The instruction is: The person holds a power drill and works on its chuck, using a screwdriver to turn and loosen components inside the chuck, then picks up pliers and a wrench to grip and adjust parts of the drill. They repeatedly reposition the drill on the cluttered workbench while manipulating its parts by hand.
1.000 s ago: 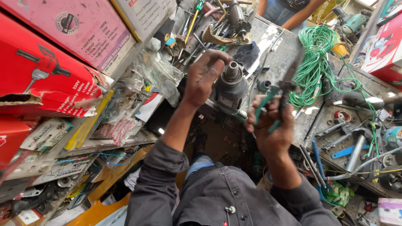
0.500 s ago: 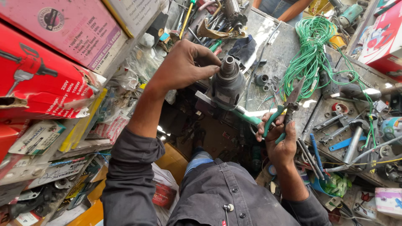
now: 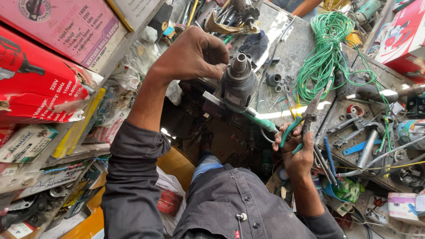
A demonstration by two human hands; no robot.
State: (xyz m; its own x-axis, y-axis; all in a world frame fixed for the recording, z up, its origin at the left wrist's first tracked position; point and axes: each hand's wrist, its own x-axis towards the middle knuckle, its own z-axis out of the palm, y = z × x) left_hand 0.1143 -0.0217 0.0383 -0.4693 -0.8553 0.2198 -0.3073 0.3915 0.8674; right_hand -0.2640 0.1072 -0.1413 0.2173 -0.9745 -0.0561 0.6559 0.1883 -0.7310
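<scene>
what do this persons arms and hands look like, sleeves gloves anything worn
Both arms wear long dark grey sleeves, the left sleeve pushed up and bunched near the elbow. The left hand and right hand are bare: no gloves, rings or watch visible.

Right hand [image 3: 297, 152] with pliers [image 3: 305, 121] drawn back from motor housing [image 3: 237, 86].

Pliers [image 3: 305, 121] jaw tips blurred; red boxes [image 3: 35, 84] cut by frame edge
</scene>
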